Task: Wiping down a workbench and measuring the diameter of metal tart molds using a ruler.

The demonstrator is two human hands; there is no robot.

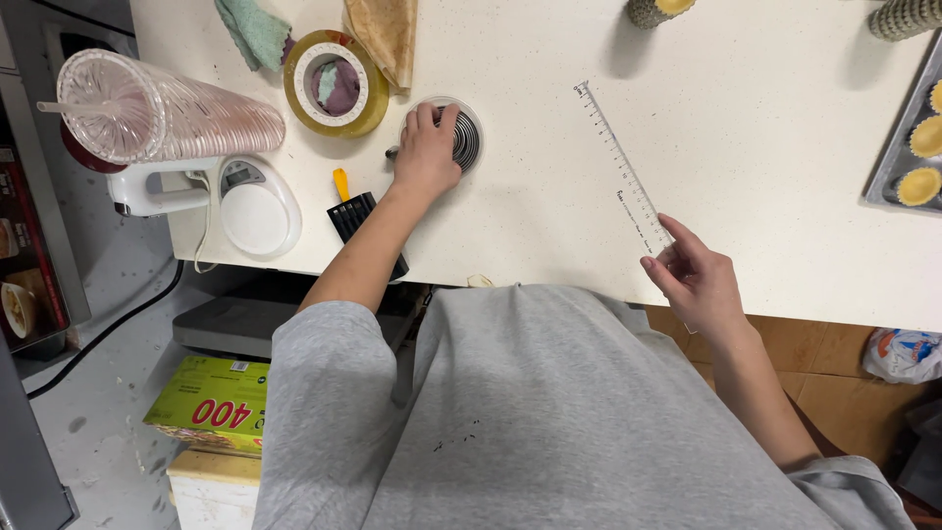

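White speckled worktop (765, 177) in a baking kitchen, seen from above, with both hands at work on it.

The left hand (428, 152) lies curled over a round set of nested metal cutter rings (463, 135), fingers gripping its top. To the right of the rings, the right hand (699, 280) pinches the near end of a clear ruler (620, 167) at the worktop's front edge. Left of the rings sit a tape roll (336, 82) and a white scale (257, 204). The ruler overhangs the edge; I judge a loose pinch could let it drop.
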